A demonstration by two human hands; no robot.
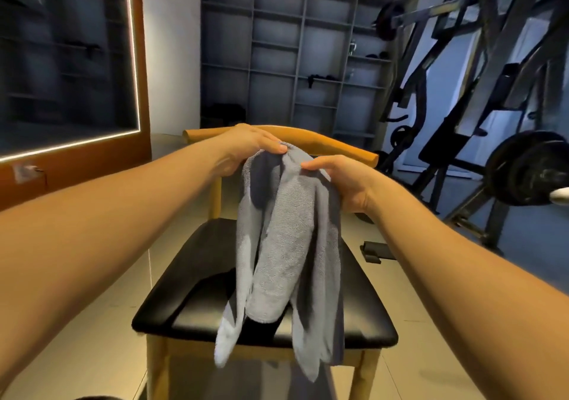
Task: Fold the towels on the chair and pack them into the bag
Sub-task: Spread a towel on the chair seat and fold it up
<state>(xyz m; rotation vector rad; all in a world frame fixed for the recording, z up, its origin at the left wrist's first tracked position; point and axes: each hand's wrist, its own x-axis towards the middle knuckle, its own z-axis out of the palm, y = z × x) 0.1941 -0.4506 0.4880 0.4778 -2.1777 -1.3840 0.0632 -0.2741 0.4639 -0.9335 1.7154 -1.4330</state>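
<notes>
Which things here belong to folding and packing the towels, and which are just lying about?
Part of the job: grey towel, pinched at the top by the left hand and right hand; black-seated chair beneath it. No bag is in view.
Lying about: weight plate; wall shelving; lit-edged mirror.

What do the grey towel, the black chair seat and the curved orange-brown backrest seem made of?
Grey towel: terry cloth, matte, fuzzy looped pile. Black chair seat: probably leather or vinyl, smooth with soft sheen. Curved orange-brown backrest: likely lacquered wood, smooth; grain not visible.
</notes>
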